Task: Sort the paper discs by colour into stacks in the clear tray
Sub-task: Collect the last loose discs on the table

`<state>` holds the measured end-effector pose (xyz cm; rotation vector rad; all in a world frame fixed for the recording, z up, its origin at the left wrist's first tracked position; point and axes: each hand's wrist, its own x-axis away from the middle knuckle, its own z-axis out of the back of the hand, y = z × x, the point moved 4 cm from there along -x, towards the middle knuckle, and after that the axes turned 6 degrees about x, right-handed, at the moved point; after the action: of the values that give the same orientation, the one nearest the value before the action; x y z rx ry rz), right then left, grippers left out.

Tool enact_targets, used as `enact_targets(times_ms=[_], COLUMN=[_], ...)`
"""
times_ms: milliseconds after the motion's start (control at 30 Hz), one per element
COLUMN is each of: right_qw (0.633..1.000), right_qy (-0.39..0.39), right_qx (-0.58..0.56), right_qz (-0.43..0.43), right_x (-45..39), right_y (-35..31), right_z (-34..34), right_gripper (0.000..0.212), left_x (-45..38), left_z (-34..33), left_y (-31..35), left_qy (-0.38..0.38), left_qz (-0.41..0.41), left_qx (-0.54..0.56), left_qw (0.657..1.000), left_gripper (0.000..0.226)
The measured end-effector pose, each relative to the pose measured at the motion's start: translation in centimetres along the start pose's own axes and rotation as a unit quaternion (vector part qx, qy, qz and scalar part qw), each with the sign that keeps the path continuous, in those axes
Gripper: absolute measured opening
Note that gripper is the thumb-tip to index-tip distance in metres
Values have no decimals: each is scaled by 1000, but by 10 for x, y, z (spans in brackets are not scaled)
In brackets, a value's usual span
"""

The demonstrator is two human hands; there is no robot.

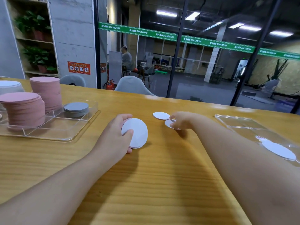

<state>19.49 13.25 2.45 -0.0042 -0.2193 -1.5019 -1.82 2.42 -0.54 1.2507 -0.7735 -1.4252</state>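
left hand [116, 135] grips a white stack [135, 133]; right hand [180, 120] pinches a white disc [168, 123] on the table [154, 176].

Head-worn view, forward-down over table [162, 176], close.

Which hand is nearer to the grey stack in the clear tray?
Left. The left hand, gripping white discs, sits just right of the clear tray holding the grey stack; the right hand is farther right, pinching a white disc.

Glossy wooden table [162, 176], matt paper discs [136, 132] (clear plastic tray [78, 132])
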Motion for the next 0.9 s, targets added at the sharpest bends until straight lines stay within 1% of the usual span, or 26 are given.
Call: enact_targets(times_ms=[133,267,333,433,500,567,633,667,733,800,833,900], right_qw=[1000,998,998,998,994,985,970,962,947,931,926,923], right_qy=[10,13,20,51,93,155,209,221,210,162,140,132], right_qx=[-12,-61,-61,-38,-43,-70,-114,-136,-198,-273,-294,-303], right_qz=[6,0,-9,-29,-30,-4,50,82,143,182,192,195], right_x=[-5,-6,-5,-2,0,6,19,28,50,70,77,84], right_y=[0,1,2,3,2,4,5,4,1,-5,-9,-18], right_z=[2,3,5,5,2,0,3,7,15,17,16,10], right_gripper=[46,56,58,58,53,40,24,18,8,8,8,8], left_x=[-1,-1,-1,-1,0,1,1,1,1,2,2,4], left_z=[0,0,0,0,0,-1,-1,-1,0,0,0,0], left_y=[0,0,0,0,0,0,1,1,2,2,2,4], left_qy=[0,1,1,0,-2,-5,-4,-2,3,4,3,-2], left_qz=[0,-1,-2,-4,-6,-9,-12,-12,-10,-7,-7,-9], left_qx=[-6,-1,3,0,0,6,10,12,15,8,5,5], left_qw=[1000,1000,1000,1000,1000,1000,1000,1000,1000,1000,1000,1000], left_gripper=[38,38,38,39,39,40,40,40,40,40,39,38])
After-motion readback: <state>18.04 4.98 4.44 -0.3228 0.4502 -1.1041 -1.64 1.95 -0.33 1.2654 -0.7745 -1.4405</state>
